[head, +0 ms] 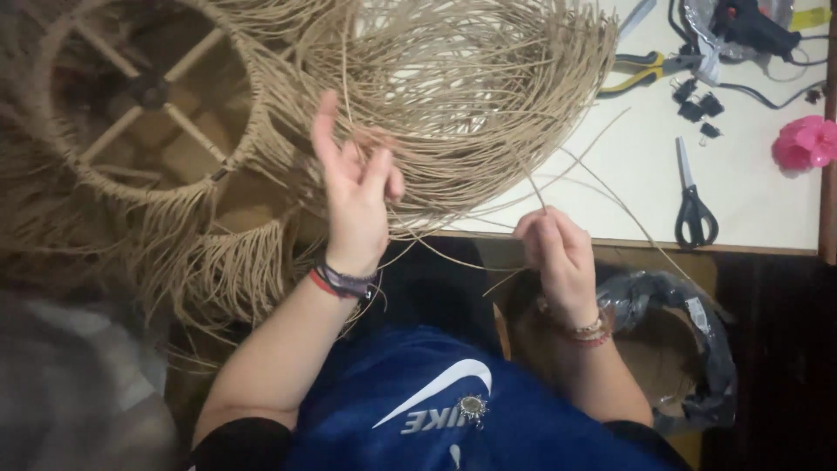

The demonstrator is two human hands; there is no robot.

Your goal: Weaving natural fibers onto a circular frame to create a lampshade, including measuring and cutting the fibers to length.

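Note:
A large fringe of tan cords [471,96] hangs from a ring frame and spreads over the white table [628,166]. My left hand [356,187] is raised with its fingers apart, several cords running between and over them. My right hand [558,253] is pinched shut on one thin tan cord [534,183] that rises toward the fringe. A second round frame [148,96], wrapped in tan cord with crossed spokes, sits at the upper left with more fringe below it.
On the table at the right lie black scissors [694,209], yellow-handled pliers [641,70], black binder clips [697,105], a glue gun [754,26] and a pink object [806,144]. A bin lined with a dark bag [676,349] stands below the table edge.

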